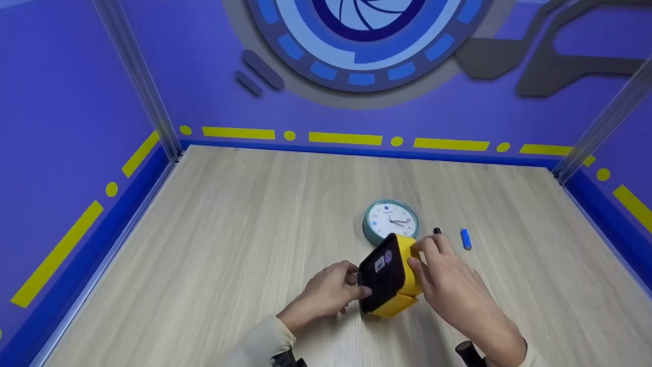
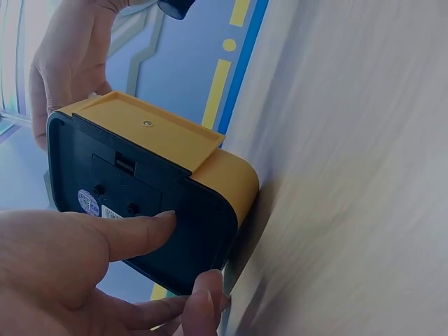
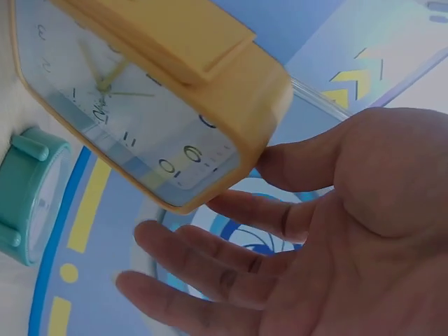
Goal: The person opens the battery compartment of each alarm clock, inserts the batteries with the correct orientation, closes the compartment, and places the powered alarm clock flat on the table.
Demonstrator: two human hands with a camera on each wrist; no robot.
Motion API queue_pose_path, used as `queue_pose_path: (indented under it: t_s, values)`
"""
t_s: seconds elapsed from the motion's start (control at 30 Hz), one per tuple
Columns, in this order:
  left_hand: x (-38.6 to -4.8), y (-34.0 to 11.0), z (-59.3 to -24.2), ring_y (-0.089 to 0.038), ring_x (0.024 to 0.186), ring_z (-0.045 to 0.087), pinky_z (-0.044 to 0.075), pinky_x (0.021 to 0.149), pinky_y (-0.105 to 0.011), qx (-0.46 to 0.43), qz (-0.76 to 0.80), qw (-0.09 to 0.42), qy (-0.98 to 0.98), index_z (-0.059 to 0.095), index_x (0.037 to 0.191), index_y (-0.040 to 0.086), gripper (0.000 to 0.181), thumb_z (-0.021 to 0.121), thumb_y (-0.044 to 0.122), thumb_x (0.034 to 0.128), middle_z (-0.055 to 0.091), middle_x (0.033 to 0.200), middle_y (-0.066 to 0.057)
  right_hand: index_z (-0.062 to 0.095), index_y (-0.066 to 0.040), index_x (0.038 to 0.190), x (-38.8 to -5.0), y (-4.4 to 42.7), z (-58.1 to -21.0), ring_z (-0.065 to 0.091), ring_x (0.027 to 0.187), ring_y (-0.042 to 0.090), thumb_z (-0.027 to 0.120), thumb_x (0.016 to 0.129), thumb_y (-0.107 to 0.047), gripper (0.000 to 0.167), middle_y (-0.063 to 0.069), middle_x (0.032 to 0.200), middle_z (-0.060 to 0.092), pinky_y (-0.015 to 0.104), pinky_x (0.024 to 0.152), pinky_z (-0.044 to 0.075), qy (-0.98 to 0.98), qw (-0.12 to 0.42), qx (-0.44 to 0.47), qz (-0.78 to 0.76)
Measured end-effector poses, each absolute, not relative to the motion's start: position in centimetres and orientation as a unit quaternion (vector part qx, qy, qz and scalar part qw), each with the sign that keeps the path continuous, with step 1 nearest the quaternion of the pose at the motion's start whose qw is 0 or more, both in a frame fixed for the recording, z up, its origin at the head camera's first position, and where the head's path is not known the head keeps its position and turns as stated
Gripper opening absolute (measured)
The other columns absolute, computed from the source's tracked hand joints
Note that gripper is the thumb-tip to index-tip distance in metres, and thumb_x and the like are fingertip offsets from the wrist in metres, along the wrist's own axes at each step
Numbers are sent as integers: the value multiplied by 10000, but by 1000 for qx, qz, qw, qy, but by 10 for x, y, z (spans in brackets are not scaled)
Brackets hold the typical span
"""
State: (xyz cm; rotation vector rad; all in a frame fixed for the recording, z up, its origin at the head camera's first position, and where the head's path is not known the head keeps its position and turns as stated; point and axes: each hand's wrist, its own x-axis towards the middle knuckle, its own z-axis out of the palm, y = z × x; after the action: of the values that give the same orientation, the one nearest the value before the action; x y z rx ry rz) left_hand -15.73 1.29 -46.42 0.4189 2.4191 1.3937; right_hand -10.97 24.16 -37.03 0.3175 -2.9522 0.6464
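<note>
Both hands hold a yellow alarm clock (image 1: 407,270) tilted over the table, its black back (image 2: 140,182) toward me. My left hand (image 1: 331,288) grips one side, the thumb pressed on the back by a small cover and a sticker. On the other side my right hand (image 1: 453,280) pinches the case edge between thumb and index finger; its other fingers (image 3: 210,280) are spread loosely. The clock's white dial (image 3: 119,98) faces away from me. Whether the case touches the table cannot be told.
Just behind stands a round teal clock (image 1: 392,221), partly covered by the yellow one. A blue battery (image 1: 466,239) lies to the right, near a small black object (image 1: 437,231) partly behind my right hand. Purple walls (image 1: 204,76) enclose the wooden table (image 1: 229,229).
</note>
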Motion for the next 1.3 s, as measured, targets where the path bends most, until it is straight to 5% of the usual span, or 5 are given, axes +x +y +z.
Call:
queue_pose_path:
  t_s: [0.1, 0.33, 0.7, 0.9, 1.3]
  values:
    - [-157, 13, -465, -127, 599, 633, 507, 736, -363, 150, 478, 151, 852, 670, 1241, 19, 487, 851, 317, 901, 678, 1003, -17, 665, -75, 1189, -107, 239, -370, 569, 922, 230, 608, 1104, -247, 200, 104, 1203, 590, 396, 720, 559, -975, 59, 98, 188]
    - [-157, 14, -466, -158, 836, 638, 509, 885, -427, 165, 442, 123, 873, 683, 1222, 22, 501, 864, 347, 887, 659, 1050, -26, 652, -48, 1225, -108, 235, -368, 565, 961, 302, 583, 1024, -645, 634, 164, 1230, 588, 521, 855, 564, -987, 15, 41, 152]
    - [-153, 18, -470, -147, 875, 565, 485, 824, -395, 174, 400, 88, 896, 732, 1121, 57, 385, 859, 333, 885, 601, 972, 11, 667, 11, 972, -107, 237, -376, 534, 722, 288, 729, 956, -259, 277, 100, 822, 548, 494, 684, 524, -983, 160, 68, 65]
    - [-151, 18, -469, -143, 859, 574, 496, 812, -396, 176, 379, 77, 905, 769, 1133, 73, 365, 861, 328, 888, 598, 979, 8, 640, 9, 909, -110, 241, -382, 579, 720, 326, 726, 928, -197, 224, 109, 778, 553, 545, 712, 533, -979, 181, 63, 66]
    - [-153, 16, -467, -110, 740, 502, 451, 695, -345, 186, 355, 72, 914, 775, 984, 106, 269, 834, 347, 880, 524, 877, 53, 600, -8, 841, -114, 248, -387, 546, 626, 302, 720, 882, -131, 178, 114, 742, 530, 483, 532, 493, -976, 196, 75, 54]
